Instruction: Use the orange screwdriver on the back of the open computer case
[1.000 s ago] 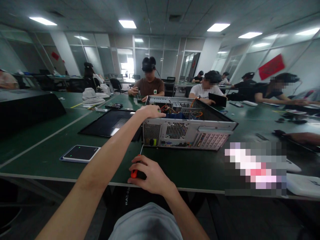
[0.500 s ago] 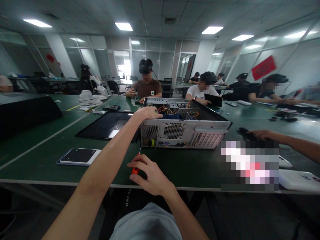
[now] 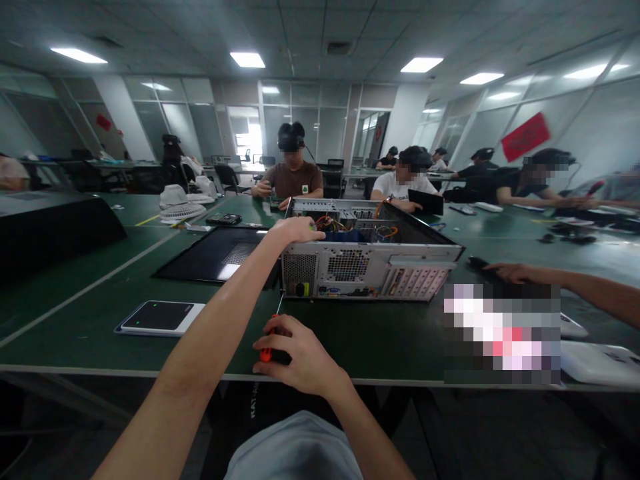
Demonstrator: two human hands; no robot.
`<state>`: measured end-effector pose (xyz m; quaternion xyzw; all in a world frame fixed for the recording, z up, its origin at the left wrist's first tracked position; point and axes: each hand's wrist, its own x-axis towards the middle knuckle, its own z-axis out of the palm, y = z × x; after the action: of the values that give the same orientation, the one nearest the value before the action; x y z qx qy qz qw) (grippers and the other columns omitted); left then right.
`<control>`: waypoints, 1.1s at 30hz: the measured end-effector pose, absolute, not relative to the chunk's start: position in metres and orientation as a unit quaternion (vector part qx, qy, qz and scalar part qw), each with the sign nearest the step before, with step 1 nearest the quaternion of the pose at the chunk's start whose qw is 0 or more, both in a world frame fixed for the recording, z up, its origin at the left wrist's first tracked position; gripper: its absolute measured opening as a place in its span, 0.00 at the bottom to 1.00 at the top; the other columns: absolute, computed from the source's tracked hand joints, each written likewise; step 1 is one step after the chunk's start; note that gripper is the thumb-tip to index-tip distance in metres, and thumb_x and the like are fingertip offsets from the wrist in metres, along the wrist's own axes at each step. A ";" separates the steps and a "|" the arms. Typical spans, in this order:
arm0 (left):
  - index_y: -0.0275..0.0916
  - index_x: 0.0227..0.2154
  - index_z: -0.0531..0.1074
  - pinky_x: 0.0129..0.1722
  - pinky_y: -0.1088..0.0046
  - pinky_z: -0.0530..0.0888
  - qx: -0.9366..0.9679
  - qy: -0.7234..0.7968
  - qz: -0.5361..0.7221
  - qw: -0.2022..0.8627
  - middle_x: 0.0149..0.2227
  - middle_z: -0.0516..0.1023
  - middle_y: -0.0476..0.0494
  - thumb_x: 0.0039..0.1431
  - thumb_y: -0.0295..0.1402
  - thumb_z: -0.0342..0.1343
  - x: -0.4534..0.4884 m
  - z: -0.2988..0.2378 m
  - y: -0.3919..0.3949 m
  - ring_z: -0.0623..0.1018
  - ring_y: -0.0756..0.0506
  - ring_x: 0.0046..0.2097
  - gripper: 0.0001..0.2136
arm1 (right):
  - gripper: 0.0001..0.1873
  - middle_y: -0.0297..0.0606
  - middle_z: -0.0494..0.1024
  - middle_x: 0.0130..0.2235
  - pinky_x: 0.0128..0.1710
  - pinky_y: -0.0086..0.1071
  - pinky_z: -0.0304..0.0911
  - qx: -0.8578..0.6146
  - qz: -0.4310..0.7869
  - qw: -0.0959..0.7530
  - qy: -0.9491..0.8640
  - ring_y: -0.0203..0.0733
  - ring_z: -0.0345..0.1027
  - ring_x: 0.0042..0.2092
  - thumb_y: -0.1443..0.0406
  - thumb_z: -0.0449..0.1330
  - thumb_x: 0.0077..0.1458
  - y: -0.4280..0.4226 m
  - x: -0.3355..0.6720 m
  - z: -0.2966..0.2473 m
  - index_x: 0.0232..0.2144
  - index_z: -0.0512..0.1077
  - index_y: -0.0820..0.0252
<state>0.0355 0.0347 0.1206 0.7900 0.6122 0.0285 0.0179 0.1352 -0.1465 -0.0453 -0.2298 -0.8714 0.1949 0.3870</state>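
Head view: right hand [image 3: 305, 357] holds slim-shafted screwdriver [image 3: 266, 355] beside perforated metal case [image 3: 369, 272].

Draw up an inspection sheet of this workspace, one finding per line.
Surface: green table with a pale edge.
Work items: computer case, open on top; screwdriver, tip at or near the case's lower left corner, contact unclear.
Clutter: black panel left of the case; white-and-black device nearer the front edge.
Hands: left hand on the case's top edge; right hand around the screwdriver's orange handle.
Cables: orange cables inside the case.
Surroundings: seated co-worker opposite; another co-worker's hand on the right.
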 end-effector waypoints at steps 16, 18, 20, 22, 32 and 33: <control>0.46 0.66 0.64 0.61 0.53 0.69 0.790 0.611 0.033 0.023 0.67 0.70 0.40 0.62 0.61 0.46 0.035 0.119 0.037 0.72 0.31 0.64 0.36 | 0.18 0.43 0.73 0.53 0.55 0.35 0.69 -0.241 0.232 0.361 -0.871 0.43 0.72 0.53 0.61 0.66 0.60 -0.152 0.140 -0.035 0.53 0.76 0.56; 0.46 0.66 0.64 0.61 0.54 0.69 0.789 0.613 0.032 0.020 0.67 0.70 0.40 0.62 0.61 0.46 0.035 0.119 0.037 0.72 0.32 0.63 0.36 | 0.16 0.43 0.75 0.54 0.56 0.35 0.69 -0.243 0.241 0.372 -0.863 0.43 0.73 0.55 0.60 0.67 0.61 -0.152 0.139 -0.037 0.50 0.77 0.55; 0.46 0.66 0.65 0.61 0.54 0.69 0.790 0.612 0.031 0.017 0.66 0.71 0.40 0.62 0.61 0.46 0.035 0.118 0.038 0.73 0.32 0.63 0.35 | 0.17 0.42 0.76 0.56 0.57 0.36 0.68 -0.246 0.245 0.380 -0.857 0.44 0.73 0.56 0.57 0.70 0.57 -0.151 0.137 -0.040 0.47 0.77 0.55; 0.47 0.65 0.66 0.61 0.54 0.69 0.791 0.611 0.032 0.018 0.65 0.72 0.40 0.63 0.61 0.46 0.035 0.118 0.038 0.73 0.33 0.63 0.34 | 0.18 0.43 0.77 0.56 0.57 0.37 0.68 -0.250 0.242 0.377 -0.858 0.45 0.73 0.57 0.57 0.72 0.55 -0.150 0.136 -0.042 0.45 0.77 0.55; 0.46 0.63 0.67 0.61 0.54 0.69 0.792 0.610 0.032 0.022 0.64 0.73 0.40 0.63 0.61 0.47 0.035 0.118 0.038 0.73 0.33 0.63 0.33 | 0.15 0.42 0.76 0.53 0.56 0.36 0.68 -0.230 0.205 0.386 -0.869 0.44 0.72 0.55 0.55 0.68 0.60 -0.148 0.138 -0.043 0.46 0.78 0.53; 0.47 0.63 0.66 0.61 0.54 0.69 0.792 0.610 0.031 0.021 0.64 0.73 0.40 0.63 0.61 0.46 0.035 0.119 0.038 0.73 0.33 0.63 0.33 | 0.15 0.42 0.76 0.53 0.56 0.36 0.68 -0.234 0.210 0.384 -0.868 0.44 0.72 0.55 0.55 0.69 0.58 -0.148 0.137 -0.043 0.45 0.78 0.55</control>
<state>0.0351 0.0380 0.1186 0.7917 0.6098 0.0310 0.0209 0.1373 -0.1480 -0.0435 -0.2343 -0.8681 0.2098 0.3840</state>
